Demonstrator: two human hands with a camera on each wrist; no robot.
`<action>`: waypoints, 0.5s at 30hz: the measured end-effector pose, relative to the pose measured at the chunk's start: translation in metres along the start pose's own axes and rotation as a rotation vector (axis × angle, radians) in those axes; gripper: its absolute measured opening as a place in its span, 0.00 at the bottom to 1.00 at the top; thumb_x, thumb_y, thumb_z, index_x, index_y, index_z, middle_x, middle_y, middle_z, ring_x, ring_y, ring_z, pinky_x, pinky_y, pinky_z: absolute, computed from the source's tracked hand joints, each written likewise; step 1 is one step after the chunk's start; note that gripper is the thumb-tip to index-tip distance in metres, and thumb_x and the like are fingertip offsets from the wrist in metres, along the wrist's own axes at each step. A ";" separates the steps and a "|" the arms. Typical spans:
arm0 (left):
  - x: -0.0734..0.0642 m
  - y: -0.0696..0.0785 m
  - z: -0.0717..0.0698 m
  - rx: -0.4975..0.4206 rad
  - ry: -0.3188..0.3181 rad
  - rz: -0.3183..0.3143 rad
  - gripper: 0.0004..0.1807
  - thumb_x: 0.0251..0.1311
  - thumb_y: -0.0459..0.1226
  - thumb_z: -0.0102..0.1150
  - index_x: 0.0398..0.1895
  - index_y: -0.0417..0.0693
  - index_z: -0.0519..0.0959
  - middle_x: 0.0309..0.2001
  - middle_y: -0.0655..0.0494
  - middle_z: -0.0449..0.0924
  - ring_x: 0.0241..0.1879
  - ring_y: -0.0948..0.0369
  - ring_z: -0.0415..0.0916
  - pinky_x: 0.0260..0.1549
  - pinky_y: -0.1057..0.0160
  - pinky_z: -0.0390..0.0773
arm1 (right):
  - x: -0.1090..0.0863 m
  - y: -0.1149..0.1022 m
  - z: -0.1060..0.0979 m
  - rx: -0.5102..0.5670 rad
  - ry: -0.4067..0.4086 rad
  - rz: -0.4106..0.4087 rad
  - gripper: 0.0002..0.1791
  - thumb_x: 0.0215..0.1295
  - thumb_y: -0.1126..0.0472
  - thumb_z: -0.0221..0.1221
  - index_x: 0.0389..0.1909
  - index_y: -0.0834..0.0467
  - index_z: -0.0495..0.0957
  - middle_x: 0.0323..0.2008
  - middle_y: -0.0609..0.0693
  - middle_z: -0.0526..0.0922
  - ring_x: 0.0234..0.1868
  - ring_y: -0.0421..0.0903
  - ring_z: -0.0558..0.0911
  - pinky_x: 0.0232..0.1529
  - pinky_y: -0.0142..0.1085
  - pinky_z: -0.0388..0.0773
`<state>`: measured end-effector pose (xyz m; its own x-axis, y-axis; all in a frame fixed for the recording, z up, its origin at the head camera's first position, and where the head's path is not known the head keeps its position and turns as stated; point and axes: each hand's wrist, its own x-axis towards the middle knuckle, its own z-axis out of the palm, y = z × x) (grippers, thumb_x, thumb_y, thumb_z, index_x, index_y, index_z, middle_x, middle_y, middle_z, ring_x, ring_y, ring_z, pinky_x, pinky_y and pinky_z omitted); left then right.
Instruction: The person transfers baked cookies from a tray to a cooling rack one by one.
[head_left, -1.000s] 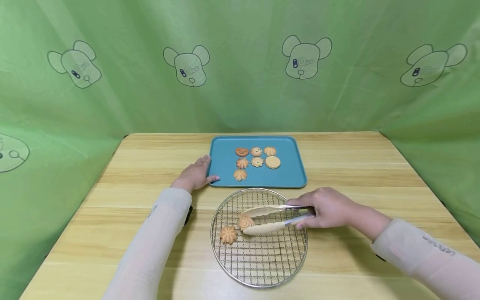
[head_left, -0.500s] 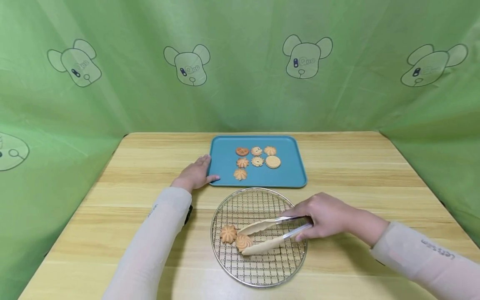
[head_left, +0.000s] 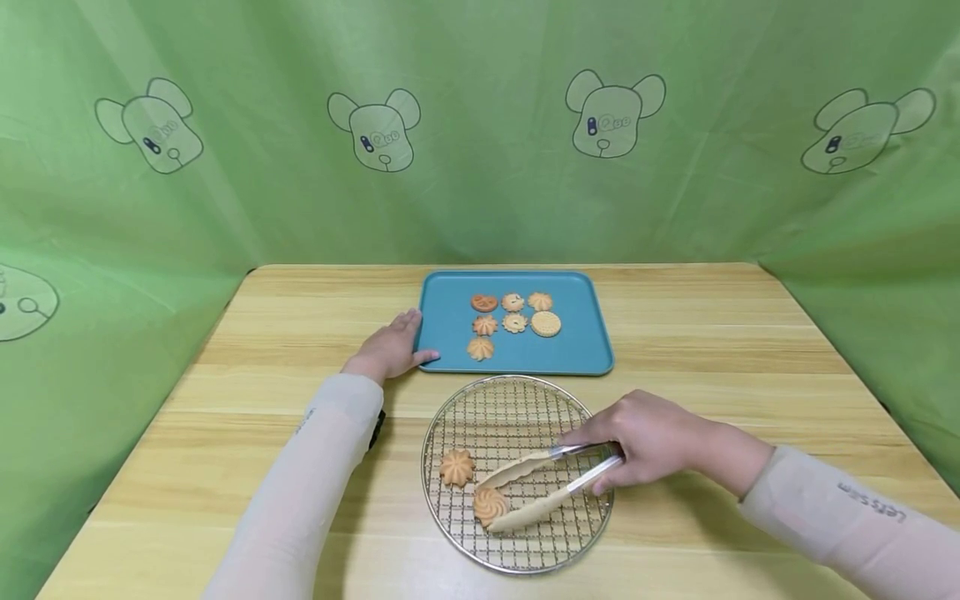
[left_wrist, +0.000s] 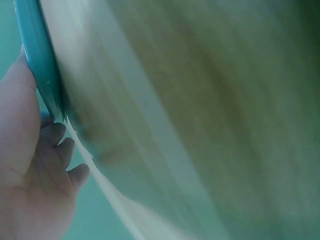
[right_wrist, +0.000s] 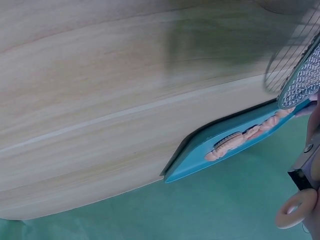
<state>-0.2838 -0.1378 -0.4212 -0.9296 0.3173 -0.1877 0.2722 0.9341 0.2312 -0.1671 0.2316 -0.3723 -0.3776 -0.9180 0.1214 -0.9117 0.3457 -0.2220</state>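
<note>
My right hand [head_left: 648,437] grips a pair of tongs [head_left: 534,506] with metal arms and beige scalloped tips. Between those spread tips, a swirl cookie [head_left: 491,507] lies on a round wire cooling rack [head_left: 540,550]. A flower-shaped cookie [head_left: 457,468] sits on the rack just up and left of it. At the near left corner of a blue tray [head_left: 581,354], my left hand [head_left: 388,346] holds the edge, thumb over the front rim and fingers along the left side. In the left wrist view, curled fingertips [left_wrist: 65,147] meet the tray's edge.
Several cookies [head_left: 514,323] of different shapes lie in rows on the tray, mostly left of centre. The tray stands behind the rack on a wooden table [head_left: 712,350]. A green curtain [head_left: 480,208] with printed bear heads surrounds the table's back and sides.
The tongs and the swirl cookie have moved toward the person, from above-right of the flower-shaped cookie to below-right of it. The tongs' tips have spread wider. My left hand has stayed put.
</note>
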 end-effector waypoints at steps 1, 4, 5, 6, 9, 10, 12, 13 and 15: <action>0.000 0.000 0.000 0.000 0.000 0.000 0.50 0.63 0.62 0.45 0.74 0.38 0.41 0.75 0.45 0.38 0.73 0.51 0.37 0.70 0.56 0.42 | 0.000 0.000 0.000 -0.005 -0.002 0.000 0.32 0.52 0.38 0.66 0.53 0.53 0.81 0.46 0.44 0.84 0.42 0.41 0.84 0.41 0.37 0.82; 0.000 0.000 0.000 -0.001 0.001 0.000 0.50 0.63 0.62 0.45 0.74 0.38 0.41 0.75 0.45 0.38 0.73 0.51 0.37 0.70 0.56 0.42 | 0.000 0.001 0.002 -0.009 -0.005 -0.002 0.32 0.51 0.38 0.66 0.52 0.54 0.81 0.46 0.45 0.84 0.42 0.41 0.84 0.41 0.37 0.82; 0.000 0.000 0.000 0.000 0.002 0.001 0.50 0.64 0.62 0.45 0.74 0.37 0.41 0.75 0.45 0.38 0.73 0.51 0.37 0.70 0.56 0.43 | 0.000 0.001 0.002 -0.011 -0.005 -0.004 0.32 0.51 0.37 0.66 0.52 0.54 0.81 0.46 0.45 0.84 0.42 0.41 0.84 0.40 0.37 0.82; 0.000 0.000 0.000 0.000 0.003 0.002 0.50 0.64 0.61 0.45 0.74 0.37 0.41 0.75 0.45 0.39 0.73 0.51 0.37 0.70 0.55 0.43 | 0.000 0.001 0.002 -0.011 -0.004 -0.005 0.32 0.51 0.37 0.66 0.52 0.53 0.81 0.46 0.44 0.84 0.42 0.41 0.84 0.40 0.37 0.82; -0.001 0.000 0.000 -0.003 0.004 0.003 0.50 0.64 0.61 0.45 0.74 0.37 0.41 0.75 0.44 0.39 0.73 0.50 0.38 0.70 0.55 0.43 | 0.000 0.001 0.002 -0.013 -0.001 -0.012 0.32 0.51 0.38 0.67 0.52 0.53 0.81 0.46 0.44 0.84 0.42 0.40 0.84 0.40 0.36 0.82; -0.001 0.000 0.000 -0.003 0.004 0.003 0.49 0.64 0.61 0.45 0.74 0.37 0.41 0.75 0.44 0.39 0.73 0.50 0.38 0.70 0.55 0.43 | 0.000 0.001 0.002 -0.015 -0.002 -0.012 0.32 0.51 0.38 0.66 0.52 0.53 0.81 0.45 0.44 0.84 0.42 0.40 0.84 0.39 0.37 0.82; 0.000 0.000 0.000 -0.004 0.001 0.000 0.50 0.64 0.61 0.45 0.74 0.38 0.41 0.75 0.45 0.39 0.73 0.51 0.37 0.70 0.55 0.43 | 0.000 0.000 0.002 -0.017 -0.006 -0.009 0.32 0.51 0.37 0.66 0.52 0.54 0.81 0.45 0.44 0.84 0.42 0.41 0.84 0.39 0.37 0.83; 0.000 0.000 0.000 -0.005 0.000 -0.001 0.50 0.64 0.61 0.45 0.74 0.38 0.41 0.75 0.45 0.39 0.73 0.51 0.37 0.70 0.55 0.43 | -0.001 0.000 0.001 -0.019 -0.010 -0.007 0.32 0.51 0.37 0.66 0.52 0.54 0.81 0.45 0.44 0.84 0.42 0.40 0.84 0.38 0.37 0.83; 0.000 0.000 0.000 -0.007 -0.003 -0.001 0.50 0.64 0.61 0.45 0.74 0.38 0.41 0.75 0.45 0.38 0.73 0.51 0.37 0.70 0.55 0.43 | -0.001 0.000 0.001 -0.016 -0.015 0.000 0.33 0.51 0.37 0.66 0.53 0.54 0.81 0.45 0.45 0.84 0.41 0.40 0.84 0.38 0.37 0.83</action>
<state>-0.2841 -0.1381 -0.4213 -0.9291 0.3166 -0.1912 0.2690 0.9333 0.2380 -0.1665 0.2320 -0.3730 -0.3750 -0.9208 0.1070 -0.9144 0.3484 -0.2062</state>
